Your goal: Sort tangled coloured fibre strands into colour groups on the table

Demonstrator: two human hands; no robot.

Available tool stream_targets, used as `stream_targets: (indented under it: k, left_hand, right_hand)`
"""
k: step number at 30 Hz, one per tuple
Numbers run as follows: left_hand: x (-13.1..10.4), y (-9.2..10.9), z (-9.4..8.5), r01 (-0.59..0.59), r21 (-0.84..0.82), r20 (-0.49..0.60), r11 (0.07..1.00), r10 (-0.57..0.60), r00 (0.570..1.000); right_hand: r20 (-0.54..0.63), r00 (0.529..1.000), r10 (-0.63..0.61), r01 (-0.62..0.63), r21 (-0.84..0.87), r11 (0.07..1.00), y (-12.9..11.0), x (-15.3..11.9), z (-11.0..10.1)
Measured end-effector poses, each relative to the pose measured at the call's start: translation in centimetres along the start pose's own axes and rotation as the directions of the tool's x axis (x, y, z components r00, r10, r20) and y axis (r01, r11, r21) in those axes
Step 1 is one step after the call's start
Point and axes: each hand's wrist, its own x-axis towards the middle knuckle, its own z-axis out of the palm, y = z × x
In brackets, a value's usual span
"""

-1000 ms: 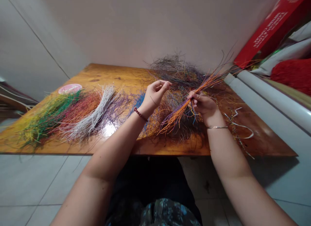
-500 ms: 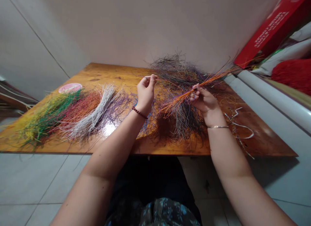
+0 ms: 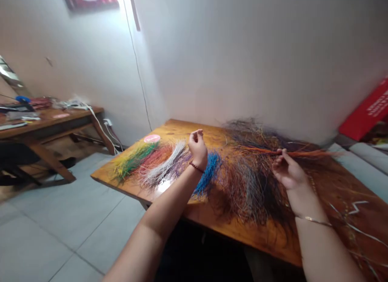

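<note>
My right hand [image 3: 289, 171] pinches a bundle of orange strands [image 3: 309, 153] between thumb and fingers, its ends fanning out on both sides. Thumb and fingertips of my left hand [image 3: 198, 148] are pressed together above the table; any strand in them is too fine to make out. Right beside the left wrist lies a pile of blue strands [image 3: 209, 173]. Below the right hand spreads a pile of grey and brown strands [image 3: 250, 189], with a dark tangle [image 3: 251, 126] behind it. White strands [image 3: 165, 169] lie left of my left hand.
Red-orange strands [image 3: 156, 158], green strands [image 3: 141, 158] and yellow strands [image 3: 121, 163] lie along the left of the wooden table [image 3: 188, 211], near a pink disc [image 3: 152, 138]. White ribbon pieces [image 3: 357, 209] are at right. A red box [image 3: 363, 110] stands beyond; another table [image 3: 60, 122] is far left.
The view has swung left and up, showing the second table. My left hand has moved over toward the blue and white piles, farther from my right, which still holds the orange strands.
</note>
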Motion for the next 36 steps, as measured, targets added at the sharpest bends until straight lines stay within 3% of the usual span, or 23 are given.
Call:
stream_targets:
  k: [2, 4, 6, 7, 9, 11, 13, 15, 19, 23, 27, 33, 36]
  left_hand:
    - [1.8, 1.8, -1.7, -0.127, 0.025, 0.025, 0.992, 0.126, 0.992]
    - [4.1, 3.9, -3.9, -0.291, 0.094, 0.13, 0.952, 0.278, 0.952]
    - [6.8, 5.6, -6.0, -0.39, 0.183, 0.344, 0.903, 0.312, 0.885]
    - [8.2, 6.2, -7.0, -0.419, 0.242, 0.485, 0.875, 0.265, 0.834]
    - [10.6, 6.6, -8.9, -0.482, 0.387, 0.746, 0.786, 0.04, 0.665]
    - [12.2, 6.1, -10.5, -0.55, 0.493, 0.842, 0.674, -0.212, 0.496]
    - [13.1, 5.1, -11.8, -0.602, 0.551, 0.834, 0.577, -0.405, 0.375]
    - [13.7, 3.9, -12.4, -0.654, 0.583, 0.789, 0.482, -0.528, 0.313]
    - [14.1, 1.0, -12.5, -0.682, 0.607, 0.722, 0.407, -0.641, 0.26]
    - [14.3, -1.6, -12.4, -0.656, 0.627, 0.717, 0.419, -0.64, 0.276]
    - [14.7, -2.3, -13.1, -0.609, 0.68, 0.707, 0.408, -0.585, 0.398]
    - [15.5, -0.6, -13.9, -0.518, 0.693, 0.717, 0.501, -0.406, 0.567]
    - [15.1, 1.0, -13.6, -0.598, 0.689, 0.716, 0.409, -0.256, 0.649]
  right_hand:
    - [0.014, 1.0, 0.0, 0.0, 0.025, 1.0, -0.1, 0.1, -0.2]
    - [0.022, 1.0, -0.002, 0.002, 0.034, 0.999, 0.0, 0.0, -0.2]
    - [0.042, 0.999, -0.011, 0.01, 0.022, 1.0, 0.1, -0.1, -0.1]
    - [0.05, 0.999, -0.019, 0.019, 0.013, 1.0, 0.1, -0.1, 0.0]
    - [0.066, 0.998, -0.019, 0.02, -0.01, 1.0, 0.3, -0.1, 0.0]
    - [0.082, 0.996, -0.021, 0.023, -0.025, 0.999, 0.5, -0.2, 0.1]
    - [0.103, 0.994, -0.031, 0.034, -0.024, 0.999, 0.6, -0.2, 0.0]
    - [0.121, 0.992, -0.032, 0.034, -0.017, 0.999, 0.6, -0.1, -0.1]
    - [0.13, 0.991, -0.006, 0.009, -0.023, 1.0, 0.7, 0.0, -0.3]
    - [0.14, 0.99, -0.009, 0.013, -0.028, 1.0, 0.7, 0.1, -0.4]
    - [0.14, 0.99, -0.004, 0.006, -0.018, 1.0, 0.6, -0.1, -0.3]
    - [0.15, 0.989, -0.004, 0.006, -0.012, 1.0, 0.6, -0.5, 0.1]
    - [0.155, 0.988, -0.005, 0.01, -0.031, 0.999, 0.6, -0.6, 0.2]
